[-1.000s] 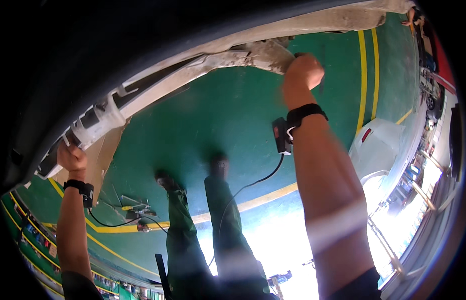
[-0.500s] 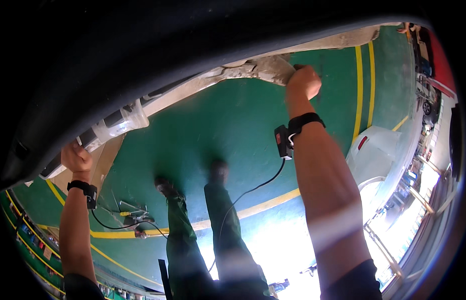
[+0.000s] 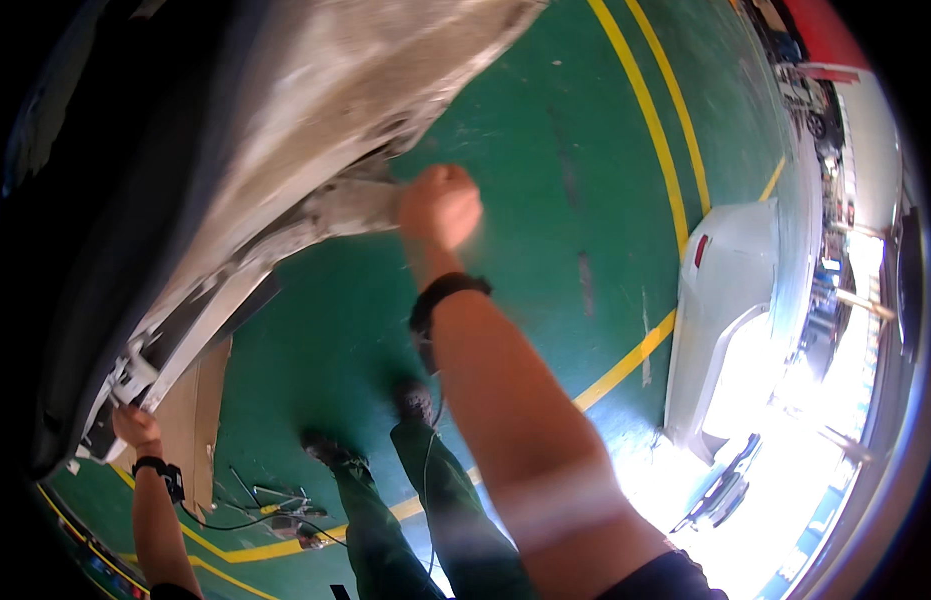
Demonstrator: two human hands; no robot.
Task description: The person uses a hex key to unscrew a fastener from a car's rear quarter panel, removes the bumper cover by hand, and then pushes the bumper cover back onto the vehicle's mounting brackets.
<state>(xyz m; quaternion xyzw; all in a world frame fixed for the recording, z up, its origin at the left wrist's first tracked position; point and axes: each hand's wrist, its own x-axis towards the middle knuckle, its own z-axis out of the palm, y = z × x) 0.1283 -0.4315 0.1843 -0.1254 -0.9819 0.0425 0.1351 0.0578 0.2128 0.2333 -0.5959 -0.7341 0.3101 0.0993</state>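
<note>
A long, dirty grey-beige car body part, which looks like a bumper or sill, runs from upper middle to lower left. My right hand is in a fist at the tip of a grey projecting piece on its edge. At the part's lower left end my left hand is closed on the edge, beside a pale bracket. The fingertips of both hands are hidden. A dark band of the part or of something over it covers the left side of the view.
Black straps with a cable sit on my wrists. A white car panel with a red reflector lies on the green floor at right. Brown cardboard and several tools lie at lower left. Yellow lines cross the floor.
The view has turned, so the part now slants more steeply and shows more of its dirty surface. My right hand appears farther left, my left hand lower; both remain at the part.
</note>
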